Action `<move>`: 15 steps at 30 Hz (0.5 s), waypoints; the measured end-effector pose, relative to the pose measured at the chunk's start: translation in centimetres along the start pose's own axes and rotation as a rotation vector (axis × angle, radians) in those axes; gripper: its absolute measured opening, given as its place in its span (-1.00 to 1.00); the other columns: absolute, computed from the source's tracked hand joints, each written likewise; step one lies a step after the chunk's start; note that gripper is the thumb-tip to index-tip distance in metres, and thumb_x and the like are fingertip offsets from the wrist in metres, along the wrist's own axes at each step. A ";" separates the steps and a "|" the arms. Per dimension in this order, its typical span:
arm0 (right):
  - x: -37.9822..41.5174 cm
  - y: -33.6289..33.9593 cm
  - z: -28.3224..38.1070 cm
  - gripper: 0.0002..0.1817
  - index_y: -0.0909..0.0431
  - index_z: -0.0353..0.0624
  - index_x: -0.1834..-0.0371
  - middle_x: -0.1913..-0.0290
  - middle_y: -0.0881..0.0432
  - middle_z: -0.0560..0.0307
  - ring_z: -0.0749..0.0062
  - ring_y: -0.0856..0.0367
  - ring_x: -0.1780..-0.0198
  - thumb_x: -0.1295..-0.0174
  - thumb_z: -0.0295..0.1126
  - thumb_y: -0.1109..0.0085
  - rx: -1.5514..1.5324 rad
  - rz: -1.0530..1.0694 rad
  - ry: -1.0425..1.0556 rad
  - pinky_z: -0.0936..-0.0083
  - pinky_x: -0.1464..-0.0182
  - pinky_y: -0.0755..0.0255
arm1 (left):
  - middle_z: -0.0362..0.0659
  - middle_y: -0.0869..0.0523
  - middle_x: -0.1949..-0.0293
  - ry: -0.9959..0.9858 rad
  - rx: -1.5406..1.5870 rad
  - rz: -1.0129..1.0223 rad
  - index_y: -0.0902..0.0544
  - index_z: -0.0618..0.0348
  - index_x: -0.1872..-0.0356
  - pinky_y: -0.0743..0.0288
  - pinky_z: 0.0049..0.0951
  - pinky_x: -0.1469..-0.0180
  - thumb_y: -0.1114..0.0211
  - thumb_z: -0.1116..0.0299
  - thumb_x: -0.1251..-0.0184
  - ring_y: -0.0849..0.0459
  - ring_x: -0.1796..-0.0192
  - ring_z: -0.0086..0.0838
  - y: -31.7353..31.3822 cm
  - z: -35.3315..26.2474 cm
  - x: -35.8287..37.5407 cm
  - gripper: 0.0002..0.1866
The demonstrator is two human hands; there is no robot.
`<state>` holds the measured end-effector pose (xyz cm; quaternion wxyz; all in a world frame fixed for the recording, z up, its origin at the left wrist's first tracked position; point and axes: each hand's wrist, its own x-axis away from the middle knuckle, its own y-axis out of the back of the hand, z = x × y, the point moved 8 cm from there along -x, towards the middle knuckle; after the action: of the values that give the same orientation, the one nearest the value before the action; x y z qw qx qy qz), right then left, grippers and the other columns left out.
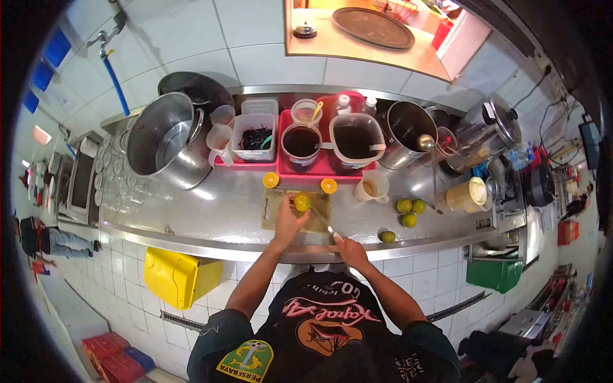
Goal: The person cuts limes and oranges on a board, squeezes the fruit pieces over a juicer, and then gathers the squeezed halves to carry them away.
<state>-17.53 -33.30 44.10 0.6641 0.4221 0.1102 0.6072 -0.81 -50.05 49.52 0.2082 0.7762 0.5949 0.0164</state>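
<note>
A green-yellow orange is held in the fingers of my left hand, over the cutting board. My right hand is closed round the pale handle of a knife, close to the counter's front edge. The blade points up and left, toward the orange. Just behind the board lie two cut orange halves, the left half and the right half, cut faces up.
Several whole green oranges lie on the steel counter to the right. Behind the board, a pink tray bears containers of dark liquid. A large pot and glasses stand left; a clear jug is right of the board.
</note>
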 end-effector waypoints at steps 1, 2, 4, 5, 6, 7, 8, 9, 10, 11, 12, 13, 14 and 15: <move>-0.4 -0.1 0.2 -0.49 -0.53 -0.26 0.28 0.34 -0.63 -0.28 -0.28 -0.60 0.18 -0.44 0.00 0.20 0.012 0.011 0.008 -0.05 0.08 -0.42 | 0.03 -0.61 0.12 0.009 0.002 -0.016 -0.42 0.28 -0.06 -0.50 -0.29 0.03 -0.52 0.39 0.00 -0.63 0.11 -0.20 0.2 1.7 0.2 -0.40; -1.0 0.6 0.6 -0.48 -0.52 -0.26 0.29 0.35 -0.61 -0.31 -0.29 -0.58 0.19 -0.45 0.02 0.21 -0.056 -0.063 0.006 -0.04 0.12 -0.41 | 0.04 -0.62 0.11 0.078 0.030 0.037 -0.43 0.27 -0.06 -0.51 -0.28 0.02 -0.51 0.39 -0.01 -0.64 0.09 -0.18 -0.2 3.3 0.2 -0.41; -1.8 1.8 2.5 -0.47 -0.49 -0.24 0.29 0.37 -0.57 -0.35 -0.32 -0.56 0.22 -0.46 0.04 0.23 -0.138 -0.146 0.009 -0.02 0.18 -0.37 | 0.06 -0.63 0.11 0.161 0.065 0.079 -0.43 0.27 -0.07 -0.52 -0.27 0.02 -0.51 0.39 -0.02 -0.66 0.07 -0.16 -0.7 4.9 0.9 -0.41; -2.3 1.7 3.6 -0.47 -0.49 -0.24 0.29 0.37 -0.57 -0.35 -0.32 -0.56 0.22 -0.46 0.04 0.23 -0.129 -0.135 0.014 -0.02 0.18 -0.37 | 0.07 -0.64 0.10 0.122 -0.015 0.127 -0.44 0.26 -0.06 -0.52 -0.25 0.01 -0.51 0.38 -0.02 -0.66 0.05 -0.13 -1.2 4.9 1.1 -0.43; -2.8 1.6 4.8 -0.49 -0.48 -0.24 0.28 0.37 -0.57 -0.35 -0.33 -0.55 0.23 -0.47 0.03 0.23 -0.161 -0.140 0.046 -0.04 0.19 -0.37 | 0.09 -0.65 0.10 0.081 -0.096 0.179 -0.45 0.25 -0.05 -0.52 -0.24 0.00 -0.51 0.38 -0.03 -0.66 0.04 -0.10 -1.7 5.0 1.3 -0.44; -3.2 1.5 5.9 -0.50 -0.48 -0.23 0.27 0.37 -0.57 -0.35 -0.34 -0.55 0.23 -0.47 0.01 0.24 -0.195 -0.149 0.077 -0.06 0.19 -0.36 | 0.09 -0.65 0.10 0.086 -0.094 0.173 -0.45 0.25 -0.05 -0.52 -0.24 0.00 -0.51 0.38 -0.03 -0.66 0.04 -0.10 -1.7 5.3 1.2 -0.44; -3.9 1.0 6.4 -0.50 -0.48 -0.23 0.27 0.37 -0.57 -0.35 -0.34 -0.55 0.23 -0.47 0.01 0.24 -0.193 -0.146 0.076 -0.06 0.19 -0.36 | 0.10 -0.65 0.11 0.078 -0.067 0.174 -0.45 0.25 -0.03 -0.52 -0.22 0.00 -0.51 0.37 -0.02 -0.65 0.04 -0.07 -1.8 5.5 1.0 -0.45; -4.5 0.5 6.8 -0.51 -0.47 -0.23 0.25 0.36 -0.57 -0.35 -0.36 -0.54 0.23 -0.48 0.01 0.25 -0.160 -0.150 0.100 -0.09 0.19 -0.35 | 0.11 -0.65 0.11 0.072 -0.040 0.176 -0.46 0.25 -0.02 -0.51 -0.21 -0.01 -0.51 0.37 -0.01 -0.64 0.04 -0.04 -1.8 5.6 1.2 -0.46; -4.9 0.0 7.4 -0.52 -0.46 -0.23 0.23 0.34 -0.57 -0.35 -0.38 -0.53 0.24 -0.48 0.00 0.26 -0.128 -0.153 0.125 -0.12 0.19 -0.34 | 0.11 -0.65 0.11 0.076 -0.039 0.174 -0.46 0.25 -0.02 -0.51 -0.21 -0.01 -0.51 0.37 -0.01 -0.64 0.04 -0.04 -1.8 5.8 1.3 -0.46; -5.4 -0.2 7.8 -0.52 -0.46 -0.23 0.23 0.34 -0.57 -0.35 -0.38 -0.53 0.24 -0.48 0.00 0.26 -0.126 -0.149 0.128 -0.12 0.19 -0.34 | 0.11 -0.64 0.11 0.056 -0.055 0.171 -0.46 0.26 -0.01 -0.51 -0.20 -0.02 -0.51 0.37 0.00 -0.64 0.03 -0.02 -1.7 5.7 1.3 -0.46; -5.7 -0.6 8.2 -0.52 -0.46 -0.23 0.19 0.33 -0.58 -0.38 -0.41 -0.53 0.22 -0.48 -0.01 0.27 -0.153 -0.135 0.133 -0.14 0.18 -0.35 | 0.11 -0.64 0.11 0.036 -0.071 0.169 -0.47 0.26 0.00 -0.50 -0.19 -0.03 -0.51 0.37 0.01 -0.63 0.03 0.00 -1.6 5.6 1.3 -0.46; -6.0 -0.8 8.5 -0.52 -0.46 -0.23 0.14 0.31 -0.58 -0.42 -0.44 -0.53 0.20 -0.49 -0.01 0.28 -0.179 -0.120 0.137 -0.16 0.17 -0.35 | 0.11 -0.64 0.11 0.040 -0.071 0.165 -0.47 0.26 0.00 -0.50 -0.19 -0.03 -0.51 0.37 0.01 -0.63 0.03 0.00 -1.5 5.6 1.3 -0.46; -6.4 -1.1 8.7 -0.52 -0.46 -0.23 0.14 0.31 -0.58 -0.42 -0.44 -0.53 0.20 -0.49 -0.01 0.28 -0.176 -0.115 0.139 -0.16 0.17 -0.35 | 0.11 -0.64 0.11 0.026 -0.066 0.164 -0.47 0.26 0.00 -0.49 -0.18 -0.03 -0.51 0.38 0.01 -0.62 0.02 0.01 -1.5 5.6 1.2 -0.46; -6.9 -1.3 8.7 -0.52 -0.46 -0.25 0.15 0.31 -0.58 -0.42 -0.45 -0.53 0.19 -0.49 -0.02 0.29 -0.164 -0.123 0.129 -0.17 0.17 -0.35 | 0.11 -0.64 0.11 0.012 -0.061 0.164 -0.47 0.27 0.00 -0.48 -0.18 -0.04 -0.50 0.39 0.02 -0.61 0.01 0.02 -1.5 5.7 1.2 -0.47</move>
<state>-12.48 -43.09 46.09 0.7241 0.3189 0.1282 0.5980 -0.32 -50.32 43.55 0.2261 0.8155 0.5298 0.0565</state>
